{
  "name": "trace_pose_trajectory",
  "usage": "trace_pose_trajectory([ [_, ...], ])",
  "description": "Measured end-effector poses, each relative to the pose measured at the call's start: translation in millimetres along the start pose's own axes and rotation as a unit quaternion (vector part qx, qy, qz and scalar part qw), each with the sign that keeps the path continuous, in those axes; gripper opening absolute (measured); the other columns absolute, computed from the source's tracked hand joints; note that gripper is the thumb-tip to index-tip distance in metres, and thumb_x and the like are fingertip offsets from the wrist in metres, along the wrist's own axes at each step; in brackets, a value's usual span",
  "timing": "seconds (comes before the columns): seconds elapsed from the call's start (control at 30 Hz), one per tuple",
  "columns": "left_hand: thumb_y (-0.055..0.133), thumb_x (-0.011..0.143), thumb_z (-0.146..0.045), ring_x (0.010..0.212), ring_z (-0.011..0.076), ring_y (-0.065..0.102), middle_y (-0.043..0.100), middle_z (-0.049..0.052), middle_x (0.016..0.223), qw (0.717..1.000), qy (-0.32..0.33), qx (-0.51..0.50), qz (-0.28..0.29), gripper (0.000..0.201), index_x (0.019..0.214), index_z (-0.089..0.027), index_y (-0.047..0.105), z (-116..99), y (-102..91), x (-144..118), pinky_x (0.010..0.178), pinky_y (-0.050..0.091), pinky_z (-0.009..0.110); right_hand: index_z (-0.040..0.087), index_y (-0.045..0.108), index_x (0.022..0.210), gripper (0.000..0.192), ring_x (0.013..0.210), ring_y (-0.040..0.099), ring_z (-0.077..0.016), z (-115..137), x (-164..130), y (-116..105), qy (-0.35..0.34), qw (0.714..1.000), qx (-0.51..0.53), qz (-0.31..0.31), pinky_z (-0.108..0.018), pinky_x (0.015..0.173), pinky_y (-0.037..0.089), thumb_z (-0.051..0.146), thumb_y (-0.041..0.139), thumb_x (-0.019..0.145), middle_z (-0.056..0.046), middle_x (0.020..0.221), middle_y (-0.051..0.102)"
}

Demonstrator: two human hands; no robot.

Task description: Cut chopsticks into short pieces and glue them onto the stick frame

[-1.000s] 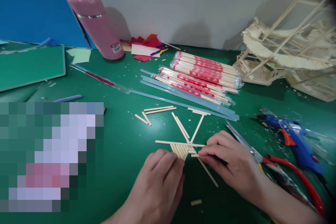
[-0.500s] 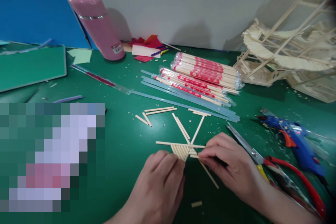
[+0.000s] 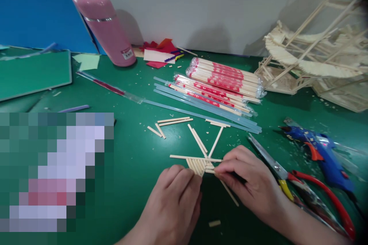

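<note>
Low in the middle is a small star-like frame of wooden sticks (image 3: 195, 166), with short pieces laid side by side in one wedge. My left hand (image 3: 175, 195) is closed over the near left part of it, its fingertips partly hidden. From the right, my right hand (image 3: 250, 180) pinches a short wooden stick (image 3: 211, 171) between thumb and forefinger, its end against the frame's centre. One long crosswise stick (image 3: 184, 157) runs toward the right fingers. Another thin stick (image 3: 230, 193) slants out below them.
Loose cut sticks (image 3: 175, 121) lie beyond the frame. Behind are blue-tinted glue sticks (image 3: 201, 101) and wrapped chopsticks (image 3: 224, 76). Scissors (image 3: 276, 166), red-handled pliers (image 3: 330, 191) and a blue glue gun (image 3: 319, 149) lie right. A pink flask (image 3: 107, 30) and stick model (image 3: 304, 57) stand behind.
My right hand has shifted slightly left, bringing the short stick closer in to the frame's centre. My left hand keeps its hold in nearly the same place.
</note>
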State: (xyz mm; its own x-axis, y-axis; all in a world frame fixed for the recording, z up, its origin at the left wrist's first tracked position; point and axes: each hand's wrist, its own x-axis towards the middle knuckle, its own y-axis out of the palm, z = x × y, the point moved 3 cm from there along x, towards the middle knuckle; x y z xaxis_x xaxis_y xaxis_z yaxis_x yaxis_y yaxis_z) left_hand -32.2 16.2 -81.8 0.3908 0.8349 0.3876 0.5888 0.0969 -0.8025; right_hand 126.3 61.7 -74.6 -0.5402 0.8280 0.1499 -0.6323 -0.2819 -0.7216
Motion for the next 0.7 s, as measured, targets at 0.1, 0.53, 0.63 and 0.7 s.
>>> trace_pose_trajectory([
  [0.1, 0.038, 0.079, -0.007, 0.066, 0.0171, 0.051, 0.056, 0.005, 0.073, 1.000, 0.000, -0.002, 0.003, 0.017, 0.082, -0.015, 0.052, 0.1, -1.2, 0.9, 0.058, 0.045, 0.029, 0.020, 0.063, 0.079, 0.010, 0.068, 0.049, -0.0138, 0.1, 0.2, 0.4, 0.000, 1.000, -0.008, -0.005, -0.029, 0.060, 0.035, 0.019, 0.053, 0.082, -0.001, 0.071, 0.058],
  [0.53, 0.036, 0.080, -0.007, 0.065, 0.0165, 0.051, 0.057, 0.005, 0.071, 1.000, 0.007, 0.010, -0.007, 0.020, 0.081, -0.015, 0.054, -1.6, -3.1, 2.4, 0.058, 0.046, 0.029, 0.020, 0.062, 0.077, 0.009, 0.067, 0.049, -0.0138, 0.8, -1.5, -0.2, 0.006, 1.000, -0.024, -0.018, -0.028, 0.058, 0.037, 0.018, 0.054, 0.080, -0.001, 0.069, 0.056],
  [0.63, 0.036, 0.081, -0.009, 0.065, 0.0162, 0.052, 0.058, 0.005, 0.072, 1.000, -0.004, 0.020, 0.016, 0.021, 0.080, -0.015, 0.055, -1.3, -3.7, 1.9, 0.060, 0.047, 0.029, 0.020, 0.061, 0.076, 0.010, 0.068, 0.049, -0.0136, 0.2, -1.7, -0.2, 0.011, 0.999, -0.024, -0.020, -0.027, 0.058, 0.038, 0.019, 0.053, 0.081, -0.001, 0.070, 0.055],
  [0.7, 0.037, 0.082, -0.012, 0.067, 0.0165, 0.052, 0.059, 0.005, 0.074, 0.999, -0.005, 0.018, 0.028, 0.021, 0.086, -0.016, 0.057, 0.0, -1.9, 0.2, 0.062, 0.047, 0.029, 0.020, 0.061, 0.075, 0.010, 0.068, 0.049, -0.0135, -0.6, -1.8, 0.0, 0.016, 0.999, -0.023, -0.021, -0.026, 0.058, 0.039, 0.020, 0.053, 0.081, -0.001, 0.070, 0.055],
])
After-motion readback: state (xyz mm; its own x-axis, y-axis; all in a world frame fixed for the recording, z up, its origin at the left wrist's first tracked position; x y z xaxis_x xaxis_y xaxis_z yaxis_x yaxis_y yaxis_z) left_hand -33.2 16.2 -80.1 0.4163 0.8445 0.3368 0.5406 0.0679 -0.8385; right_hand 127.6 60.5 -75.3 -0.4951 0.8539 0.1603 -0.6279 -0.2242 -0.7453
